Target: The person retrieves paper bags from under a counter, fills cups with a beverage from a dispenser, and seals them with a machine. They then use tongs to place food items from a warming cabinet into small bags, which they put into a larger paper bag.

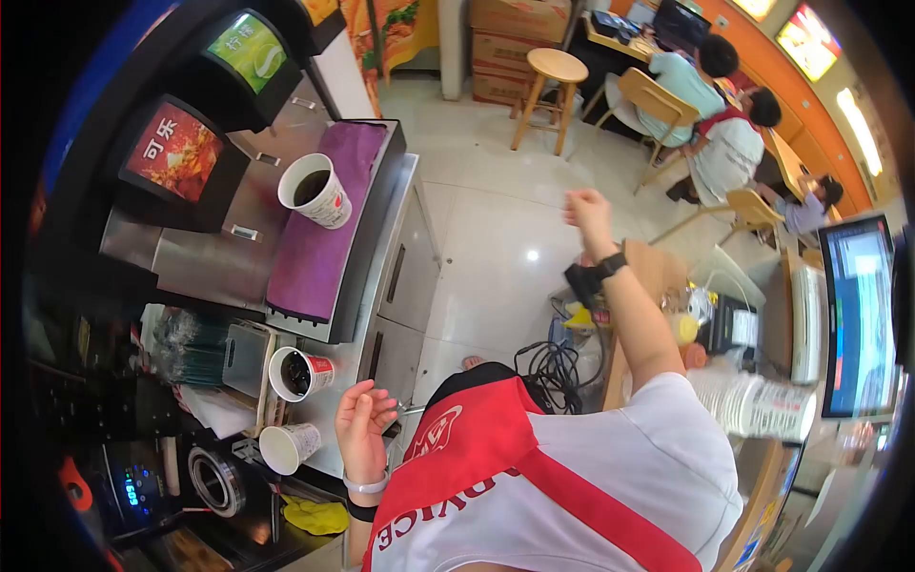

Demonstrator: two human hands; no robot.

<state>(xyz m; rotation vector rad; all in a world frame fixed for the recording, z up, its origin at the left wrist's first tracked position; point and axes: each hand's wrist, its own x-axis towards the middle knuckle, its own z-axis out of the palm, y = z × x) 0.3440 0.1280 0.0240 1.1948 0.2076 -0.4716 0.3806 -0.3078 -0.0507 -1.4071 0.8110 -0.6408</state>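
Note:
My left hand (364, 424) is held beside the counter, fingers loosely stretched and holding nothing. Closest to it is a red-and-white paper cup (321, 372) with a dark drink and what looks like ice inside. A pale paper cup (291, 446) stands just below that one. Out over the floor, my right hand (588, 217) is curled into a loose fist, with nothing visible in it and a black band at the wrist. On the purple cloth (310, 272) of the drink dispenser stands another paper cup (329, 202) holding dark liquid, apart from both hands.
Dispenser panels (172, 153) rise at the left. Black cables (558, 381) lie near my right side, by a counter bearing stacked paper cups (762, 405) and a screen (855, 315). A wooden stool (557, 67) and several seated people (729, 153) are farther off.

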